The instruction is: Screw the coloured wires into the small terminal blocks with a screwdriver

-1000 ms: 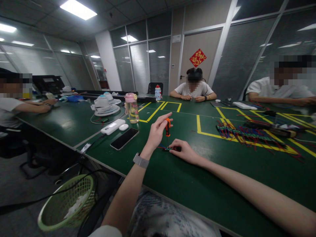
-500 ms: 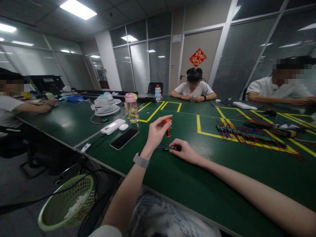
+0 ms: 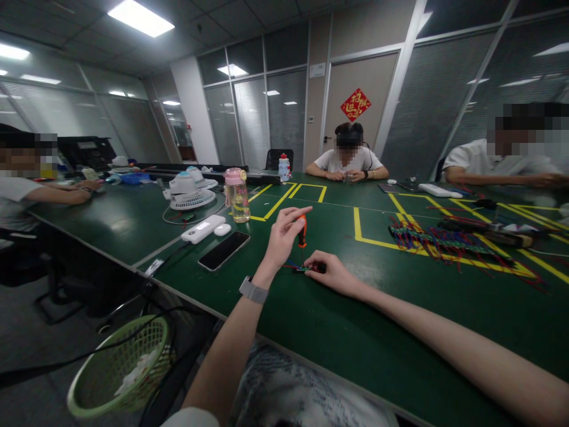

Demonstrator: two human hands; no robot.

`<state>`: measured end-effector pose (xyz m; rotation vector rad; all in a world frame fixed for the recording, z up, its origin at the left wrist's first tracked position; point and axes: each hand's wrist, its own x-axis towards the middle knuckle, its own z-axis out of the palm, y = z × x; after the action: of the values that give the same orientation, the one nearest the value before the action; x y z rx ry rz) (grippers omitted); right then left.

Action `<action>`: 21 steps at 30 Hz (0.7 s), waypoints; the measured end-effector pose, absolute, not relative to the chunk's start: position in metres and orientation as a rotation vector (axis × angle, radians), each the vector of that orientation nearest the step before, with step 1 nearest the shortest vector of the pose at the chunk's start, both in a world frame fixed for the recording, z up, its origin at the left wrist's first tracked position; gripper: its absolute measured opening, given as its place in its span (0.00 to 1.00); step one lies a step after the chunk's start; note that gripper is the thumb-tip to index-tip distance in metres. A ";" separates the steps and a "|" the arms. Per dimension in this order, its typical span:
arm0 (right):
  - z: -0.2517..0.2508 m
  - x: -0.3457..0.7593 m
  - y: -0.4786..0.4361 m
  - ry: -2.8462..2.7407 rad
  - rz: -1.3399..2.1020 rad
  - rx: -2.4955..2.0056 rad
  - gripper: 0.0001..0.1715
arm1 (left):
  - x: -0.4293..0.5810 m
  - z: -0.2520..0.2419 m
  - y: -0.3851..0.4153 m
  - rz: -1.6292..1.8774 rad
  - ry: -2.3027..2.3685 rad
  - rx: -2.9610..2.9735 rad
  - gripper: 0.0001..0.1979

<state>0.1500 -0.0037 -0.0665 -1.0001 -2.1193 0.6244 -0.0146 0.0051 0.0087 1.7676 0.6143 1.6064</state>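
Note:
An orange-and-black screwdriver [image 3: 303, 236] stands upright, its handle pinched from above by my left hand [image 3: 283, 234], with the index finger stretched out over the top. The thin shaft points down at a small green circuit board [image 3: 301, 270] with red and blue wires on the table. My right hand [image 3: 329, 270] is closed at the board's right side, fingertips pressed on it. A dark thing shows under the right fingers, too hidden to name.
Left of my hands lie a black phone [image 3: 224, 250], a white power bank [image 3: 203, 229] and a pink-lided bottle [image 3: 237, 194]. Wired boards [image 3: 444, 240] are heaped at right on the green table [image 3: 373, 344]. A green basket [image 3: 80, 388] stands on the floor. Several people sit around.
The screwdriver handle has turned a little within my left fingers, and its top is now more covered. My right hand stays at the board.

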 end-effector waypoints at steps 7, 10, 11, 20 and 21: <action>-0.068 0.150 -0.004 -2.118 0.614 -0.990 0.08 | -0.013 0.009 0.004 1.599 0.636 1.733 0.17; -0.067 0.150 -0.004 -2.122 0.612 -0.990 0.08 | -0.015 0.011 0.002 1.651 0.654 1.799 0.13; -0.067 0.150 -0.005 -2.122 0.612 -0.991 0.08 | -0.015 0.011 0.002 1.628 0.606 1.780 0.13; -0.068 0.150 -0.004 -2.120 0.605 -0.995 0.07 | -0.014 0.010 0.002 1.591 0.631 1.796 0.15; -0.069 0.150 -0.003 -2.121 0.607 -0.994 0.07 | -0.014 0.010 0.002 1.587 0.620 1.809 0.14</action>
<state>0.1500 -0.0035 -0.0686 -0.9939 -2.1206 0.6072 -0.0142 0.0021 0.0102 1.8090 0.6204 1.5866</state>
